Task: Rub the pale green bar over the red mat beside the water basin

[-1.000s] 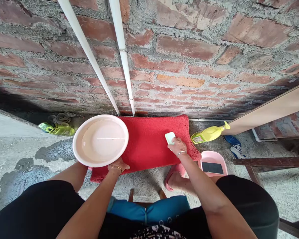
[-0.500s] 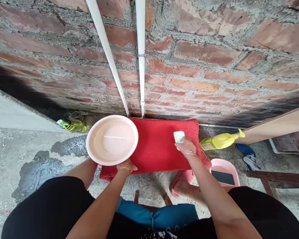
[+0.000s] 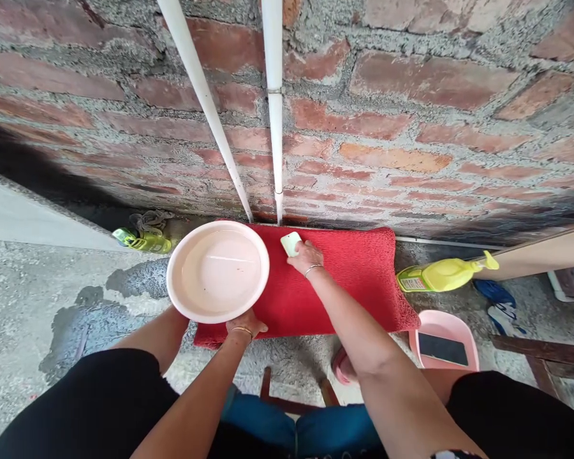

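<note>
My right hand [image 3: 307,256] is closed around a pale green, round-cornered block [image 3: 291,243], whose exact kind I cannot make out, over the red pile mat [image 3: 349,280]. To its left, a pale pink basin [image 3: 172,290] with clear water in it covers the mat's left end. My left hand [image 3: 246,322] is at the basin's near right side, by the mat's front edge. Its thumb points right; the basin hides its other fingers, so I cannot tell what they grip.
A yellow pump bottle [image 3: 447,274] lies tilted right of the mat, above a pink tub [image 3: 473,344] holding a dark flat thing. A yellow-green bottle [image 3: 153,243] is left of the basin. Behind are a brick wall [image 3: 387,121] and two white pipes [image 3: 273,121]. The concrete floor [image 3: 83,319] has wet patches.
My right hand has moved left across the red mat with the pale green block, from near its right end to close beside the basin. My left hand stays by the basin.
</note>
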A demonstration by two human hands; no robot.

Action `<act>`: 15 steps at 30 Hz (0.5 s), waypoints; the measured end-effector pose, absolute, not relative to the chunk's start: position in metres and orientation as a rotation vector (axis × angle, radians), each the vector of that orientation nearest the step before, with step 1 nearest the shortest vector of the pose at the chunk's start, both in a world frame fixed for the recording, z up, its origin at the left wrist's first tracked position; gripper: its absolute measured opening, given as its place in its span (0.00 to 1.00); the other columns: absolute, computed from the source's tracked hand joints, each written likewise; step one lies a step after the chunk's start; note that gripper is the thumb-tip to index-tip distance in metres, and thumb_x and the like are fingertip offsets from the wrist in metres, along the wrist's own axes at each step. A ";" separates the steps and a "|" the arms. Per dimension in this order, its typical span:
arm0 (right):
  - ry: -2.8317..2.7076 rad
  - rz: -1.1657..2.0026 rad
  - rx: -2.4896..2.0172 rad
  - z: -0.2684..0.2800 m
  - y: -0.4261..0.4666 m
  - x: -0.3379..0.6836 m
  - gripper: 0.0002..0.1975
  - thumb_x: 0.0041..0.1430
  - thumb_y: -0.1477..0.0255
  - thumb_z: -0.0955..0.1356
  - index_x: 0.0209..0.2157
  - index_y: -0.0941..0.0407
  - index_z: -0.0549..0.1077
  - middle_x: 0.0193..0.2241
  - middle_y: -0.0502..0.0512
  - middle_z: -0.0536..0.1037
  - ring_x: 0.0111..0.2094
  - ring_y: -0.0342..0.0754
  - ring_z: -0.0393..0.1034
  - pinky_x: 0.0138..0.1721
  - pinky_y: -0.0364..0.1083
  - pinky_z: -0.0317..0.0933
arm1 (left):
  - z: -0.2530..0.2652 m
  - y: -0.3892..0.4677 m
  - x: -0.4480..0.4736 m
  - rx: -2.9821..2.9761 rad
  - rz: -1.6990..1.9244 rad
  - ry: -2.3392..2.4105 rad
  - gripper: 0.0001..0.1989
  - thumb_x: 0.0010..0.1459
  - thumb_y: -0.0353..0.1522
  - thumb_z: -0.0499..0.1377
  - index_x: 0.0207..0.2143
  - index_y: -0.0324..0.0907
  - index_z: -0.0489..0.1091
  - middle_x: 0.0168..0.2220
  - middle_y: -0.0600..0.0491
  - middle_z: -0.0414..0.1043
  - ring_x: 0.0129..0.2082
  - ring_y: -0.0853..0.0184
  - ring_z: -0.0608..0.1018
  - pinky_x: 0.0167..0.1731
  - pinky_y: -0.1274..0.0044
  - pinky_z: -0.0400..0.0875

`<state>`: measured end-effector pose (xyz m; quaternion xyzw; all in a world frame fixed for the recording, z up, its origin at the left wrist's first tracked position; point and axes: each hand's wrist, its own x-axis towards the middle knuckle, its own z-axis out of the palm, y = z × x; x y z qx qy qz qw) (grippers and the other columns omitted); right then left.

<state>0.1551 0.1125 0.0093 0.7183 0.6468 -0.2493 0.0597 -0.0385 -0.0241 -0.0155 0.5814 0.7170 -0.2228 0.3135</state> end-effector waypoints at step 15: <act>1.075 -0.502 2.621 0.028 0.044 0.415 0.25 0.46 0.56 0.67 0.45 0.55 0.68 0.43 0.64 0.67 0.43 0.58 0.68 0.38 0.52 0.59 | -0.014 -0.023 -0.037 1.590 -0.702 1.912 0.43 0.31 0.45 0.67 0.52 0.40 0.62 0.57 0.41 0.62 0.57 0.52 0.62 0.54 0.67 0.55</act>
